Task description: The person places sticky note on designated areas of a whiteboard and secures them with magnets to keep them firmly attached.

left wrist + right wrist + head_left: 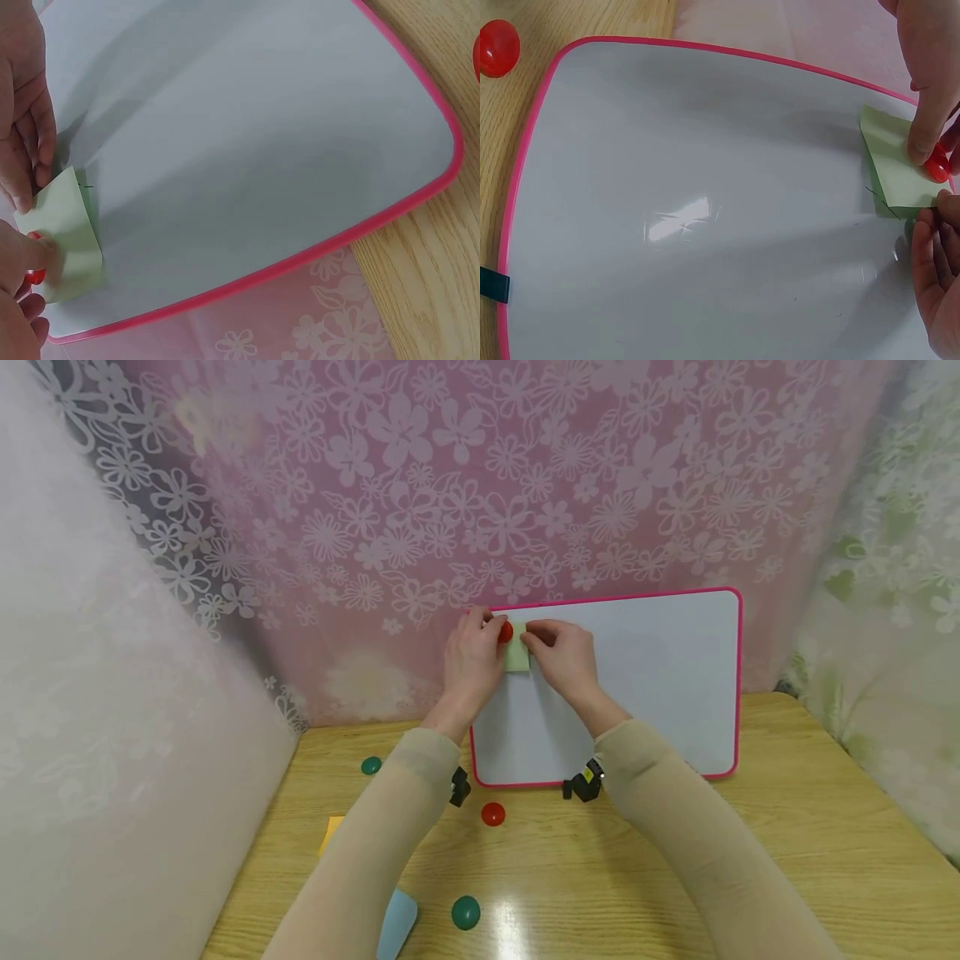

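A pale green paper note (517,653) lies against the upper left of a white board (645,681) with a pink rim. My left hand (474,652) holds a round red magnet (937,163) over the note, its thumb pressing the paper beside it. The right hand (564,658) pinches the note's upper right corner between thumb and fingertips, as the right wrist view shows. In the left wrist view, the note's lower edge (94,236) stands slightly off the board. Short dark pen marks (85,186) show on the board next to the paper.
On the wooden table (600,877) lie another red magnet (492,814) and two green ones, one near (466,912) and one farther left (371,765). A light blue object (397,923) and an orange piece (331,831) are partly behind the left sleeve. A flowered curtain (450,485) hangs behind the board.
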Motion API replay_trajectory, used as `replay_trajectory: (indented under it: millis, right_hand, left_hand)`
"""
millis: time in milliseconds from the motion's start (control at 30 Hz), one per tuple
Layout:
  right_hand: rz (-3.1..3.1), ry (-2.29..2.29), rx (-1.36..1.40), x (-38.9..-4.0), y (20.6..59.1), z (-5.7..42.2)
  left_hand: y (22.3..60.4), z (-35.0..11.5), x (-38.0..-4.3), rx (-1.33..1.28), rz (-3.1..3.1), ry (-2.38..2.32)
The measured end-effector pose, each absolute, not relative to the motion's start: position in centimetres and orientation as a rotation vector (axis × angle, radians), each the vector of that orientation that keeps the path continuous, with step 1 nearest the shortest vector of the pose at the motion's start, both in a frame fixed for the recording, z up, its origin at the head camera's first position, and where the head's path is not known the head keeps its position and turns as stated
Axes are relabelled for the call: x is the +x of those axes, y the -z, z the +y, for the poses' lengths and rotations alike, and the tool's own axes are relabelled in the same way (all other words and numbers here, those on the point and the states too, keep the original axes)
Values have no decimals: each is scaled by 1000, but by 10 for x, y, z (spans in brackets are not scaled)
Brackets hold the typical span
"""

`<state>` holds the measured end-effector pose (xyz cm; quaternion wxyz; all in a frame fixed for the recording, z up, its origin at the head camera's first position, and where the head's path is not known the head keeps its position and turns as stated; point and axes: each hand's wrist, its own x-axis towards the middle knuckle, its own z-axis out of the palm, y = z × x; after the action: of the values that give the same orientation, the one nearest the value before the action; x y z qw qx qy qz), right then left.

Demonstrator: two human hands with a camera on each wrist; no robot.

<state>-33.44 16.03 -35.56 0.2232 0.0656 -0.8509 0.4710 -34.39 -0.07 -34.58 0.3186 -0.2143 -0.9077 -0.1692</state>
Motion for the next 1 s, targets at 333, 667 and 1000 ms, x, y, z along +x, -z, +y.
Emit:
replay_trajectory:
  millis: [333,667,1000]
  right_hand:
    - [-2324,-1292,172,-333,358,161]
    - [-2328,-1292,146,-333,362,162]
    - [-2313,-1305,129,-330,364,162]
  left_hand:
    - [348,-1,-345,-532,-2418,423]
    - [348,-2,-343,-526,-2443,439]
    - [351,-4,-341,-571,-2382,435]
